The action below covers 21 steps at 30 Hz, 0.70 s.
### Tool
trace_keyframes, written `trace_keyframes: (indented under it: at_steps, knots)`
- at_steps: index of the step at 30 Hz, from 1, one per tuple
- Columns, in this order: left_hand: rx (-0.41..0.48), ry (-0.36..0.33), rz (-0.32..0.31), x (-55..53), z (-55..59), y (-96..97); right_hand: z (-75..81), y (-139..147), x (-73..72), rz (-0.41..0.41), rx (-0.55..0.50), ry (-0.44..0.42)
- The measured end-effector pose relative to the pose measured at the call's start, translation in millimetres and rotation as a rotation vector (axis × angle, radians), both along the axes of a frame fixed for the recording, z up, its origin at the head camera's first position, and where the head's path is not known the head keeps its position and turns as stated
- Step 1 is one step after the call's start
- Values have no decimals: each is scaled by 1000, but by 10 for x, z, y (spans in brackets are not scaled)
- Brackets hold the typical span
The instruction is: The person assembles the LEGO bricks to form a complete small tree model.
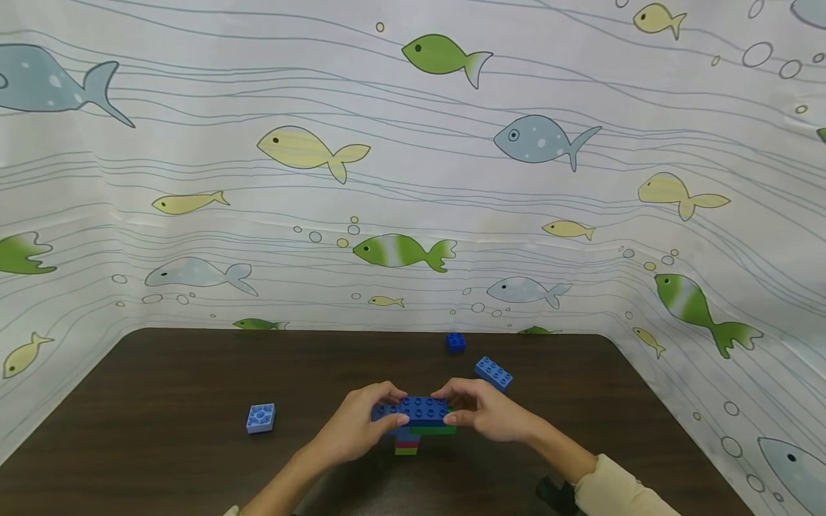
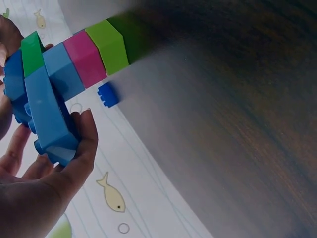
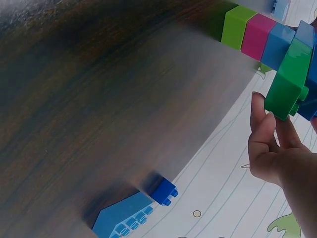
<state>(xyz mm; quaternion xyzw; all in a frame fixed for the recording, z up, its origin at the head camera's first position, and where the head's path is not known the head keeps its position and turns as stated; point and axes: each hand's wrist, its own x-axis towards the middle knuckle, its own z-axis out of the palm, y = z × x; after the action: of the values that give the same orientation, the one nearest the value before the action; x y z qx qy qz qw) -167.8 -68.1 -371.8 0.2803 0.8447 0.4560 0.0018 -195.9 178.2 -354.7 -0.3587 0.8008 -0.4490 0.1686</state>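
A small tower of toy building bricks stands on the dark table: a lime green brick lowest, then a magenta brick, then a blue brick. Across its top a lighter blue brick sticks out left and a green brick sticks out right. A dark blue studded brick spans both. My left hand grips the left end of the blue bricks, thumb in front and fingers behind. My right hand pinches the dark blue brick's right end, its fingertips also right by the green brick.
A light blue square brick lies to the left on the table. Behind the tower are a small dark blue brick and a longer light blue brick. A fish-patterned sheet rises round the table's back and sides.
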Motion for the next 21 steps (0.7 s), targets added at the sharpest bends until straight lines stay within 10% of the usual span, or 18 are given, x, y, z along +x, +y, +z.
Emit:
trace_keyframes:
  at_steps: [21]
  knots:
    - [0,-3,25,24,-6,16,19,2,9,8,21,0]
